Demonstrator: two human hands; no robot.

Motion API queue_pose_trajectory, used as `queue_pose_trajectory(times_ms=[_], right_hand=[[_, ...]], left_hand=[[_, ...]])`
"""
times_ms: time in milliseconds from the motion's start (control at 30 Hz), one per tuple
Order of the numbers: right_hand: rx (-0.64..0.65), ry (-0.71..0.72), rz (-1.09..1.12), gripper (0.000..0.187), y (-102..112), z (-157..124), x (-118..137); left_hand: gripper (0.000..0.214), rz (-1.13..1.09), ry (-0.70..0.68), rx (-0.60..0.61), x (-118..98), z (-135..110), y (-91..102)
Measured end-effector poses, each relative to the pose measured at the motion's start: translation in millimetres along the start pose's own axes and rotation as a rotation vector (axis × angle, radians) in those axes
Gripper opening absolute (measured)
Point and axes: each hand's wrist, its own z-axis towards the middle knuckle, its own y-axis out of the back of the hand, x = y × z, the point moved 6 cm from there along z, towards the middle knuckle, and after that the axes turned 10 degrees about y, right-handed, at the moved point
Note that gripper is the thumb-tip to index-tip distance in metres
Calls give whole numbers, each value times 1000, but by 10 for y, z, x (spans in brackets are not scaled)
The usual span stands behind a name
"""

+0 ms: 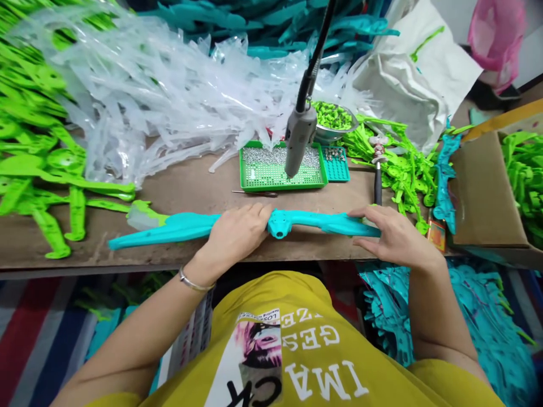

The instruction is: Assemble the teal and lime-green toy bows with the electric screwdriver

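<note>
Turquoise pcs (487, 316) sit below table level, near right; if your held part slips over the table's (161, 254) near edge, it could drop toward them, b/c it lies so close to that edge. L hand (240, 229) is closed over the long turquoise part (305, 219), just left of its knobbly middle, fingers together. R hand (392, 234) has thumb & fingers spread around its right end; can't tell if they're pinching. If they aren't, that end prob swings when L hand turns it. Can't tell either whether the part rests on the table or is lifted a bit

Left end pokes out well past L hand, w/ a clear-and-green pc (146, 215) just beyond; a careless twist could knock it. Screwdriver (265, 194) lies loose a bit farther, middle, so a forward shove might roll it. Beyond: green tray (284, 180) w/ small metal bits (271, 155); a bump there could spill them. Grey hanging tool (300, 138) dangles over the tray; lift the part too high & far and they'd maybe clash
</note>
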Motion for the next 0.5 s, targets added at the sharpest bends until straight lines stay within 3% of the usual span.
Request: queue_pose_trajectory(times_ms=[133,200,267,400,467,500], right_hand=[[-135,142,87,44,179,-132,338],[-200,265,226,50,238,-158,552],[-324,356,374,43,271,-149,692],[-576,406,469,36,122,9,751],[-563,477,461,39,-41,133,795],[-527,517,459,40,-122,190,823]], left_hand=[[34,-34,8,-112,113,-347,227],[38,-47,69,-187,279,-609,290],[41,-32,185,-277,549,-944,261],[41,61,532,-464,1297,-1969,-126],[38,90,782,-472,1645,-2642,-438],[38,75,906,-407,1770,-2977,-618]])
